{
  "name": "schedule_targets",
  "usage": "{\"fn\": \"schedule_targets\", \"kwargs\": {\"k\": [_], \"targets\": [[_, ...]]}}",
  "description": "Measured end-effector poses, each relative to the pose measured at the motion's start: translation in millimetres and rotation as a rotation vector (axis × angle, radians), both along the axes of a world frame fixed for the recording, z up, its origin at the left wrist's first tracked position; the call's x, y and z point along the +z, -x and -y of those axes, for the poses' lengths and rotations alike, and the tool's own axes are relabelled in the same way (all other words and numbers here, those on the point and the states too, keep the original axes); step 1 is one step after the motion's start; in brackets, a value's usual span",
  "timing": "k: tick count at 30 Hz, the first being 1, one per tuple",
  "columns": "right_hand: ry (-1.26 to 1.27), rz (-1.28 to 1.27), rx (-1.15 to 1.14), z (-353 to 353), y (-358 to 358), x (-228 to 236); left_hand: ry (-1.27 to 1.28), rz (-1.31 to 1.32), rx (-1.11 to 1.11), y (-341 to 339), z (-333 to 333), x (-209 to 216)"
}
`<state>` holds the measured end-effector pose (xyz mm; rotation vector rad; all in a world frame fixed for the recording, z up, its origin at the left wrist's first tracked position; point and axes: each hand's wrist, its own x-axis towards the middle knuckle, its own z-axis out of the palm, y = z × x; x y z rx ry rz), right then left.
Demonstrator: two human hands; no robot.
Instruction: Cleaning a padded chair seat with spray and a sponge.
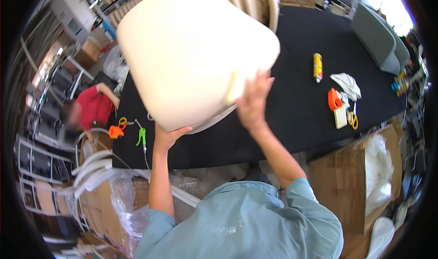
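Note:
A large cream chair shell (196, 44), with a smooth face and rounded corners, is tilted up over the black-covered table (296, 126). My left hand (169, 138) grips its lower left edge, thumb lying along the rim and the other fingers hidden behind. At its lower right, my right hand (255, 101) presses a pale yellow sponge-like pad (234, 86) against the face. Motion blurs that hand and the pad, so the pad's exact kind is unclear.
Right on the table are a yellow spray can (318, 67), white cloth (347, 85), orange tape dispenser (334, 99), pale block (340, 117) and yellow-handled scissors (352, 118). A green air gun (142, 136) lies left. A person in red (93, 106) is beyond. Cardboard boxes (337, 181) flank me.

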<state>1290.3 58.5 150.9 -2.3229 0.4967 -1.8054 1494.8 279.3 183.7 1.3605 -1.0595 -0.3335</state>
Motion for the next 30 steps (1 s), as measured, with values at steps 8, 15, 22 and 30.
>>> {"fn": "schedule_targets", "kwargs": {"k": [8, 15, 22, 30], "targets": [[0.367, -0.453, 0.26, -10.2, 16.6, 72.8, -0.061, -0.007, -0.117, 9.4, 10.0, -3.7], [0.715, -0.806, 0.656, -86.4, -67.3, 151.8, 0.154, 0.223, 0.069, 14.4, 11.4, -32.3], [0.81, -1.127, 0.664, -71.1, -177.3, 205.7, -0.034, 0.034, 0.039, 35.4, 5.1, -19.4], [0.817, -0.635, 0.339, 25.5, -291.4, 257.5, 0.017, 0.111, 0.017, 48.0, 5.5, 0.7]]}}
